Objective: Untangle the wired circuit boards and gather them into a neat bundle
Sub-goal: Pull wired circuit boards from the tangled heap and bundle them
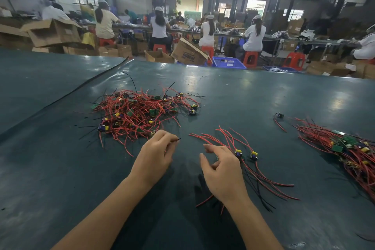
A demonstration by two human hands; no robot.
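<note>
Head view: my left hand (pixel 156 154) pinches the tip of a thin black wire (pixel 178 138) between thumb and fingertips, just beside the near edge of the tangled pile (pixel 138 111). Which board that wire leads to I cannot tell. My right hand (pixel 221 170) sits over the small group (pixel 246 155) of freed boards, forefinger and thumb out and the other fingers curled downward. A board shows partly under them, but I cannot tell whether they grip it.

The small group lies with red leads fanned away from me and toward me, roughly lined up. At the far right of the green table (pixel 263 91) lies a larger laid-out bundle (pixel 349 148), with one lone board (pixel 280 115) near it.

I judge the job partway done: one bundle is built and a few boards are freed. The knotted pile holds many boards, so most of the untangling is left.
</note>
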